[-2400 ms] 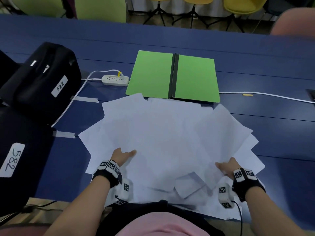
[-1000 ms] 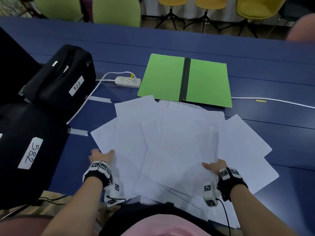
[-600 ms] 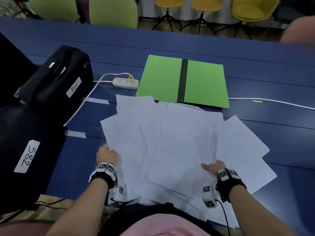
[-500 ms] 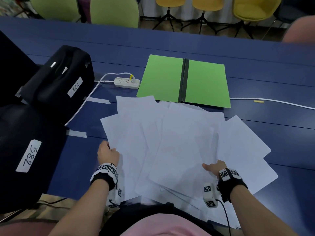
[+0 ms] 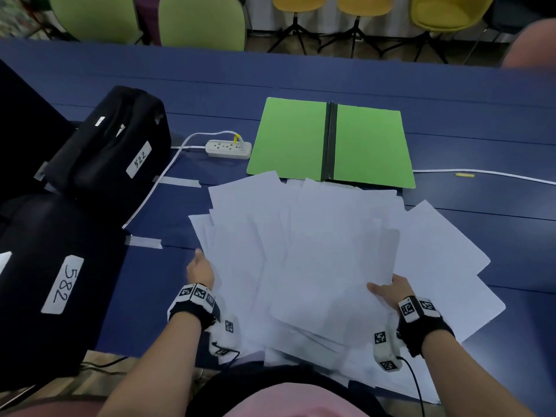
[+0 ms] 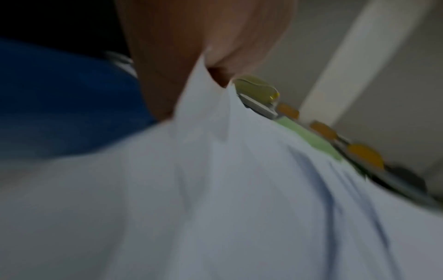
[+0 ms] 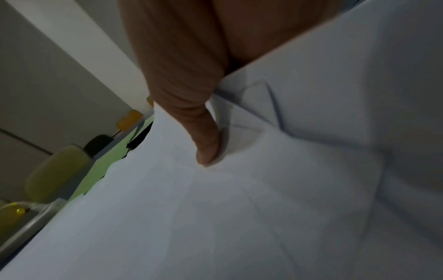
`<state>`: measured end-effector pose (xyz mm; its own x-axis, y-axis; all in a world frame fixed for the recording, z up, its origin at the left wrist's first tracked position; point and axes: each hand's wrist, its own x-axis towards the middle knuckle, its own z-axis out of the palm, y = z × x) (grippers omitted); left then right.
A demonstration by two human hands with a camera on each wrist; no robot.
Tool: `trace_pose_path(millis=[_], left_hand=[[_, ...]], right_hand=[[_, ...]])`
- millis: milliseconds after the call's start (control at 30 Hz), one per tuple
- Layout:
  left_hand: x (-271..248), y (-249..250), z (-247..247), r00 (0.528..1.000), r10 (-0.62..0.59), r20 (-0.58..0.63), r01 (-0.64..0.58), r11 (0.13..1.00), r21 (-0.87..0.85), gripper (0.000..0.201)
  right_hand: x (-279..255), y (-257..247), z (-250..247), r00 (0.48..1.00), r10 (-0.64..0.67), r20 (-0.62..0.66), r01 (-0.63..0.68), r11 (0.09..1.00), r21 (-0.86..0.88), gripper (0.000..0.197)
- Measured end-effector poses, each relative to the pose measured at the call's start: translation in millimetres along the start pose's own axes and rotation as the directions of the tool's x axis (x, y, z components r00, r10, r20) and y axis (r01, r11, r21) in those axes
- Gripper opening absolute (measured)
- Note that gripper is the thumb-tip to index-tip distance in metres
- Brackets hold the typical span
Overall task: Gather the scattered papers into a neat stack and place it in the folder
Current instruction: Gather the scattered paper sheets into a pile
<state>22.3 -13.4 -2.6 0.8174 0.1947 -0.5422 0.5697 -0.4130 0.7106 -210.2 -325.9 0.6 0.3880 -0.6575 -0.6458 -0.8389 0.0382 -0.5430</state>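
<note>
Several white papers (image 5: 325, 251) lie fanned and overlapping on the blue table (image 5: 451, 100), near its front edge. Behind them the green folder (image 5: 370, 142) lies open and flat, with a dark spine. My left hand (image 5: 200, 267) is at the pile's left edge. In the blurred left wrist view the papers (image 6: 239, 189) run up between its thumb and fingers. My right hand (image 5: 388, 288) grips the pile's lower right. Its thumb (image 7: 206, 147) presses on the top sheet (image 7: 239, 208), and its fingers are hidden beneath.
Two black bags stand at the left, labelled 522 (image 5: 114, 145) and 582 (image 5: 45, 281). A white power strip (image 5: 228, 149) lies left of the folder, and a white cable (image 5: 481, 176) runs right of it. Chairs (image 5: 201, 22) line the far side.
My left hand has slid right and forward along the pile's left edge, drawing the left sheets toward the middle. The right hand has barely moved.
</note>
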Motion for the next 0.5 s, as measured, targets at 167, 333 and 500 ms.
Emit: trace_pose_path(millis=[167,333,500], left_hand=[[5.1,-8.9,-7.2,0.971,-0.053,0.233,0.053,0.999,0.006,0.044],[7.1,-12.3,-17.7,0.958,-0.094,0.27,0.05,0.985,0.163,0.051],[-8.2,-2.6,-1.2,0.938,-0.117,0.327,0.036,0.969,0.243,0.041]], right_hand=[[0.0,1.1,1.2,0.999,0.0,-0.035,0.002,0.999,0.046,0.036],[1.9,-5.1,-6.4,0.999,0.036,-0.032,-0.033,0.994,0.1,0.036],[-20.0,-32.0,44.5,0.985,-0.046,0.169,0.052,0.998,-0.036,0.045]])
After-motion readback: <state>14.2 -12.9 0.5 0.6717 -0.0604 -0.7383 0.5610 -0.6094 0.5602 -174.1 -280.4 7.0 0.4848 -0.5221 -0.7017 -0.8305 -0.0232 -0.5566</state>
